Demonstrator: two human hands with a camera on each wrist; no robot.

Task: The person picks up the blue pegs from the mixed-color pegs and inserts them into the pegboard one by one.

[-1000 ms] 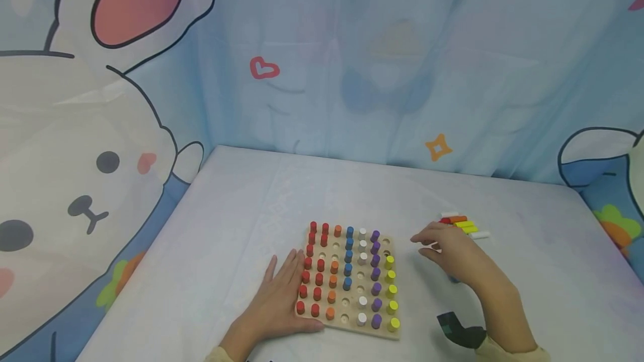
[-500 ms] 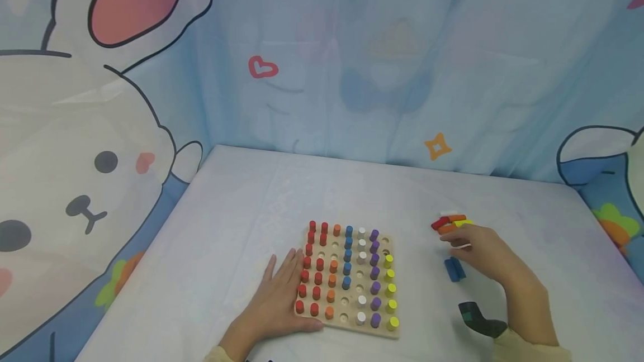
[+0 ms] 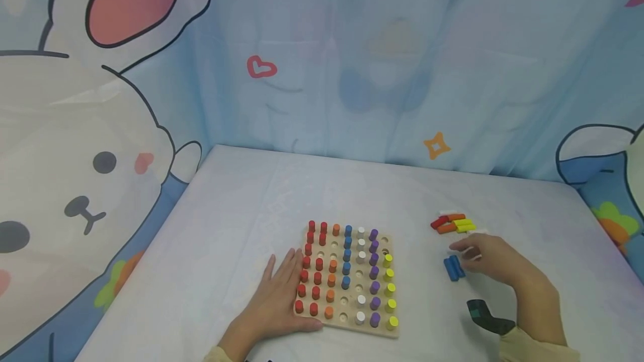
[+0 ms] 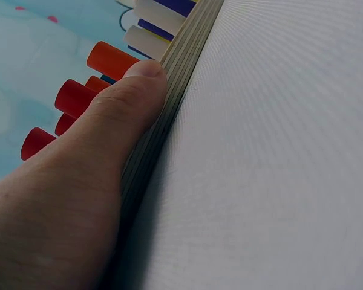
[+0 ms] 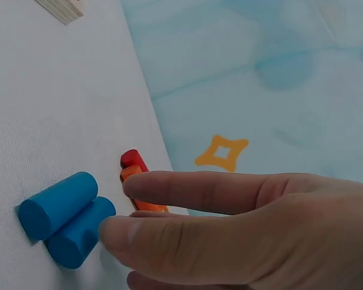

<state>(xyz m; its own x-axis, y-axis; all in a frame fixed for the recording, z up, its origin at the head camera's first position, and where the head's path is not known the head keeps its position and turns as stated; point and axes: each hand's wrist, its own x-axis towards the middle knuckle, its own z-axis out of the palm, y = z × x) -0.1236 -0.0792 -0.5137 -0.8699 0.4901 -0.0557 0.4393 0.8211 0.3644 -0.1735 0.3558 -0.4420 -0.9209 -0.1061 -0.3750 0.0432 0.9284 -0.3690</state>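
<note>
A wooden pegboard (image 3: 352,325) with rows of red, orange, blue, white, purple and yellow pegs lies on the table. My left hand (image 3: 274,300) rests at its left edge with fingers extended; in the left wrist view the thumb (image 4: 130,99) presses the board's side by an orange peg (image 4: 112,59). Two blue pegs (image 3: 454,268) lie side by side on the cloth to the right of the board. Beside them hovers my right hand (image 3: 495,261), thumb and index finger apart with nothing between. In the right wrist view the thumb tip overlaps one blue peg (image 5: 81,232); contact is unclear.
Behind the right hand lies a cluster of loose pegs, among them a red one (image 3: 440,222), orange ones (image 3: 446,229) and yellow ones (image 3: 465,228). A dark wrist strap (image 3: 488,319) hangs by the right sleeve. Printed curtains (image 3: 322,99) rise behind the white tablecloth (image 3: 282,194).
My right hand has moved right and toward me, from the loose peg cluster to beside the two blue pegs, uncovering them. The left hand stays at the board's edge.
</note>
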